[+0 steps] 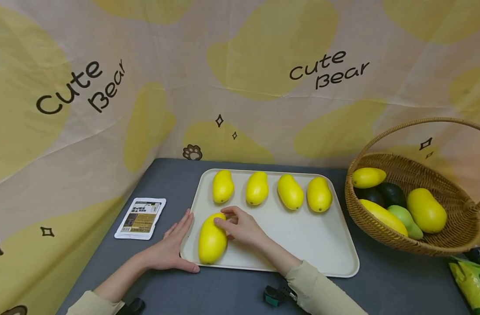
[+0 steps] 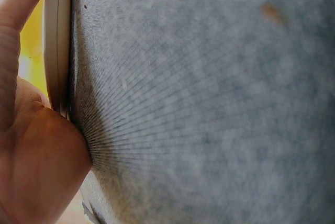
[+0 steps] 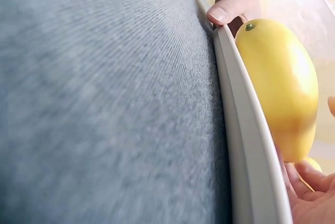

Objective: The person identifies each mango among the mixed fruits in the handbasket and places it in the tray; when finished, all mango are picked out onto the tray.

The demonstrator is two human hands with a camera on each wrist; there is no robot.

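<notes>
While the grey table (image 1: 173, 175) carries a cream tray (image 1: 314, 236), a yellow mango (image 1: 211, 239) lies in the tray's near left corner. The right hand (image 1: 241, 225) rests on the mango's far end, fingers curled round it. The left hand (image 1: 173, 247) lies flat, fingers straight, against the tray's left edge.

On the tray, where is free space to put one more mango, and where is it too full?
The tray is bare in its near right half, between the back row of four mangoes and the front rim. The near left corner is crowded: the right hand touches a mango there, and the left hand rests at the rim.
</notes>
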